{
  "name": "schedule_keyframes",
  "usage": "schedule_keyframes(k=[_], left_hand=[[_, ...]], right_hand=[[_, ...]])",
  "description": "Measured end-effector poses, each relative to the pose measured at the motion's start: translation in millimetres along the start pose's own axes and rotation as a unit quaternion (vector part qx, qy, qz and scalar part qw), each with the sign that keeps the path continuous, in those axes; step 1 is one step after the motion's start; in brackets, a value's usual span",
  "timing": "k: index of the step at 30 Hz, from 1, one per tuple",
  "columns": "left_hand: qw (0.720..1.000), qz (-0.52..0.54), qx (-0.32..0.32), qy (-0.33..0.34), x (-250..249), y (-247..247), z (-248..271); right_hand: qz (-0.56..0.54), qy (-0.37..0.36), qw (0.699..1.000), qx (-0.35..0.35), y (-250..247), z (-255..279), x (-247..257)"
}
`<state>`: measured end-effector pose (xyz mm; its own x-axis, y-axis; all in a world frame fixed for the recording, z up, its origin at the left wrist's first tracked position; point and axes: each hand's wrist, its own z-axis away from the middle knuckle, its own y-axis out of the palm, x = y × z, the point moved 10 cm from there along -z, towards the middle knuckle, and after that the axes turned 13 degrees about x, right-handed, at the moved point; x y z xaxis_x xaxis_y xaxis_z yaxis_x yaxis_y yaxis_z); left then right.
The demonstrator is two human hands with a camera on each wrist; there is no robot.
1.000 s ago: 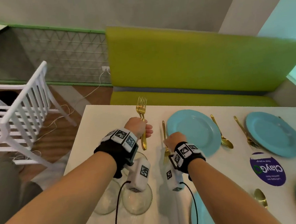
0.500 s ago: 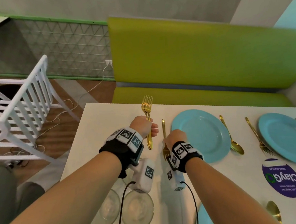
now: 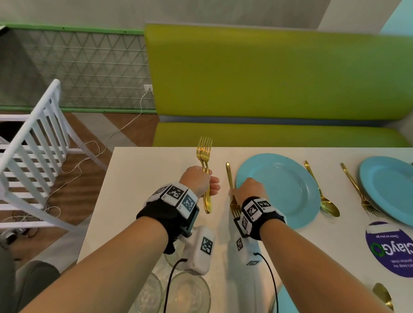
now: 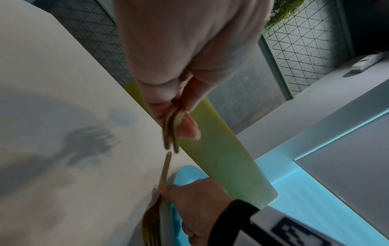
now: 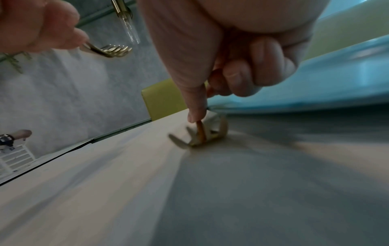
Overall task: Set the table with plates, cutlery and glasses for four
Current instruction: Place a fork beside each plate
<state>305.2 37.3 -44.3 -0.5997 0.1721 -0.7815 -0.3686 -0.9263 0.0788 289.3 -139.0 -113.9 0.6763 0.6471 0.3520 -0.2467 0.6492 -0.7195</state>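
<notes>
My left hand (image 3: 200,183) grips two gold forks (image 3: 204,151) by their handles, tines up, above the white table (image 3: 141,185). In the left wrist view the handle ends (image 4: 170,131) stick out below the left hand's fingers (image 4: 181,108). My right hand (image 3: 249,190) pinches a third gold fork (image 3: 229,174) that lies on the table, tines toward me, just left of a blue plate (image 3: 283,187). In the right wrist view my right hand (image 5: 210,83) presses that fork (image 5: 202,133) onto the tabletop beside the plate rim (image 5: 315,79).
A gold spoon (image 3: 323,197) lies right of the plate, then another fork (image 3: 357,192) and a second blue plate (image 3: 398,191). Two upturned glasses (image 3: 186,302) stand under my forearms. A purple sticker (image 3: 394,248), a green bench (image 3: 268,78) and a white chair (image 3: 24,154) surround the table.
Both hands stay nearly where they were. The right hand keeps its hold on the fork by the plate's left rim, and the left still holds two forks upright.
</notes>
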Motion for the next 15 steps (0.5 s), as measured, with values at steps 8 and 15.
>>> schedule_keyframes(k=[8,15], left_hand=[[1.000,-0.003,0.001,0.004,0.6,2.0,9.0],[0.998,-0.046,0.014,0.037,-2.9,21.2,35.1]], right_hand=[[-0.028,-0.023,0.999,-0.003,-4.9,11.7,2.9],[-0.081,-0.110,0.991,0.005,-20.7,75.7,5.5]])
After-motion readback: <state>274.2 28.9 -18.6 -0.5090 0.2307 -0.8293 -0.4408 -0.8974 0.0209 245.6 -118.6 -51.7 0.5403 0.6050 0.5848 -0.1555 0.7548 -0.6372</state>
